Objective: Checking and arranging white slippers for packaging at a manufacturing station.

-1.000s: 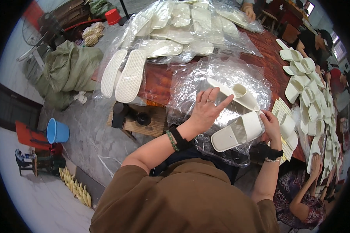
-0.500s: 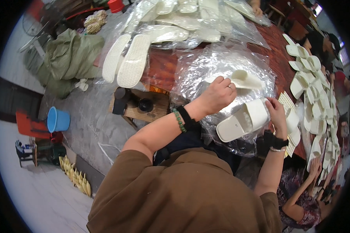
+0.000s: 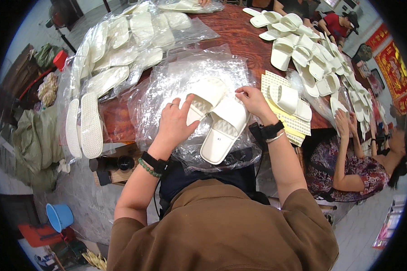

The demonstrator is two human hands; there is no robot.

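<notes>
Two white slippers, left one [image 3: 208, 94] and right one [image 3: 219, 140], now side by side on crinkly clear bags [image 3: 142, 104]; earlier they lay apart. Left hand [image 3: 174, 124], bunched before, now fingers spread at the left slipper. Right hand [image 3: 255, 101]: thumb and forefinger close together by the right strap, grip unclear. Bare wood tabletop [image 3: 230, 31] beyond. Quilted insoles, smooth straps.
</notes>
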